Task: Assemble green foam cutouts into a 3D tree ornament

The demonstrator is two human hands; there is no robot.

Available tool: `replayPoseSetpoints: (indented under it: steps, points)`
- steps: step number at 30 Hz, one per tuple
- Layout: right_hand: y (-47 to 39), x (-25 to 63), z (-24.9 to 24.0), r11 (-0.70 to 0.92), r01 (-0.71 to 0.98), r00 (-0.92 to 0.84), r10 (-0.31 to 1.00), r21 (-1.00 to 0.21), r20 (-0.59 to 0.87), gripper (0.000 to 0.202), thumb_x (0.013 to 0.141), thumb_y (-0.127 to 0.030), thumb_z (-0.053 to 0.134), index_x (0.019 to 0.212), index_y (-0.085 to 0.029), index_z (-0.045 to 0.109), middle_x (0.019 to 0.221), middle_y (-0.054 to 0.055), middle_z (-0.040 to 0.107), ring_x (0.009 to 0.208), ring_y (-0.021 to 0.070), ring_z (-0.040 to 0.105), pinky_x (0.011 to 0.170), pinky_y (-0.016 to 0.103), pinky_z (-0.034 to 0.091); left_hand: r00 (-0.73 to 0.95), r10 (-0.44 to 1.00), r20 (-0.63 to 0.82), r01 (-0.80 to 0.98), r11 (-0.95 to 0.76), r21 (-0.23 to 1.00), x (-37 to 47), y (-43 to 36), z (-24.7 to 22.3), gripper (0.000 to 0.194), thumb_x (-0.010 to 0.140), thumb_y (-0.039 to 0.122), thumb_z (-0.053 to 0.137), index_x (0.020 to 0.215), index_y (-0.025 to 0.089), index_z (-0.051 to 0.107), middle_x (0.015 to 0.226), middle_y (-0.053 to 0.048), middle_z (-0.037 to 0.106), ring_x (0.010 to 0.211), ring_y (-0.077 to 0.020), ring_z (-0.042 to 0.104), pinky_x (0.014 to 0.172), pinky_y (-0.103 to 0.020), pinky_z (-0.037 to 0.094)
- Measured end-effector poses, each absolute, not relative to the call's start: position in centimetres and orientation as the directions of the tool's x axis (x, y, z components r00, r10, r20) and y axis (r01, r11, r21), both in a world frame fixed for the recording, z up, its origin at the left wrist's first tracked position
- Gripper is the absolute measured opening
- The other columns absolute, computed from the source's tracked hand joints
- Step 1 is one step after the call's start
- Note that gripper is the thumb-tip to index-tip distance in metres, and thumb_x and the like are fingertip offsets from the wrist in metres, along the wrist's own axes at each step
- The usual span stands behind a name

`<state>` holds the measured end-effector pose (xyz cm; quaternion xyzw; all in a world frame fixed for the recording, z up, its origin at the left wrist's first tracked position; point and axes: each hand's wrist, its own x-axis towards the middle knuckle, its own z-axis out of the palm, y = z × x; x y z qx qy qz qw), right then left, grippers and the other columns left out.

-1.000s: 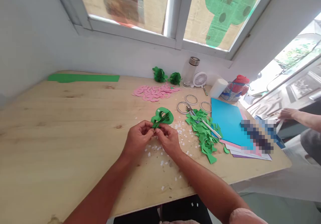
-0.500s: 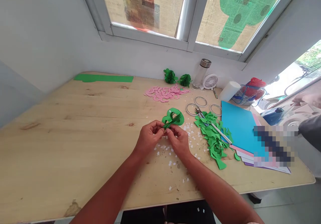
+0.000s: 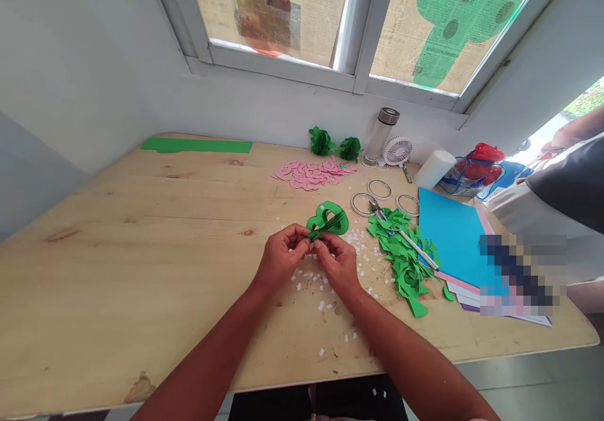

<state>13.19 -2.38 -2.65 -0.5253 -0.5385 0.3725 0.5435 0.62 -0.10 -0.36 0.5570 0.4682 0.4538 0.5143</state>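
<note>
The folded green paper piece [image 3: 334,222] has hardly shifted, suggesting careful finger work; its rounded loops point away and rightward, long axis slanting from the pinch. The left hand [image 3: 284,254] and right hand [image 3: 338,262] pinch its near end above the table [image 3: 189,270] (another person [image 3: 573,179], at right, now shows more).

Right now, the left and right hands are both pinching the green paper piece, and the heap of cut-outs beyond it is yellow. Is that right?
Not quite: the heap of cut-outs is pink, not yellow, as the head view shows. The left hand and right hand do both pinch the green paper piece.
</note>
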Motion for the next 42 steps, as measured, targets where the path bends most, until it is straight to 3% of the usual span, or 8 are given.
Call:
replayPoseSetpoints:
  steps: [11,29,35,42]
  points:
    - [-2.0,13.0,-2.8,0.074,-0.027,0.168,0.983,-0.997,0.069,0.027,0.073,-0.043,0.063,0.070,-0.016,0.059,0.050,-0.005,0.051,0.045,0.0075,0.041,0.042,0.020,0.033,0.197,0.973,0.123,0.189,-0.161,0.969,0.6,-0.2,-1.0,0.011,0.072,0.028,0.057,0.073,0.018,0.059,0.056,0.005,0.052,0.053,-0.0100,0.047,0.053,-0.020,0.038]
    - [-2.2,12.7,-1.9,0.062,-0.067,0.185,0.982,-0.996,0.048,0.033,0.071,-0.048,0.065,0.062,-0.017,0.055,0.045,-0.004,0.053,0.041,0.0084,0.045,0.042,0.021,0.036,0.176,0.976,0.126,0.243,-0.167,0.956,0.7,-0.4,-0.6,0.008,0.069,0.019,0.051,0.069,0.018,0.059,0.053,0.006,0.052,0.050,-0.0092,0.044,0.049,-0.020,0.034]
    - [-1.9,12.9,-2.1,0.048,-0.122,0.207,0.978,-0.991,0.022,0.033,0.071,-0.048,0.065,0.068,-0.017,0.058,0.053,-0.002,0.061,0.041,0.0084,0.046,0.041,0.022,0.036,0.144,0.981,0.130,0.200,-0.157,0.967,0.9,-0.4,-0.7,0.013,0.071,0.024,0.055,0.082,0.018,0.058,0.057,0.005,0.055,0.054,-0.0116,0.052,0.052,-0.021,0.038]
    - [-1.8,13.2,-2.3,0.029,-0.158,0.212,0.977,-0.987,-0.005,0.033,0.071,-0.049,0.066,0.068,-0.016,0.060,0.052,-0.002,0.061,0.041,0.0075,0.045,0.042,0.021,0.036,0.157,0.958,0.242,0.306,-0.280,0.910,0.9,-0.7,-0.6,0.004,0.075,0.023,0.055,0.075,0.019,0.056,0.065,0.003,0.062,0.058,-0.0107,0.055,0.057,-0.021,0.043]
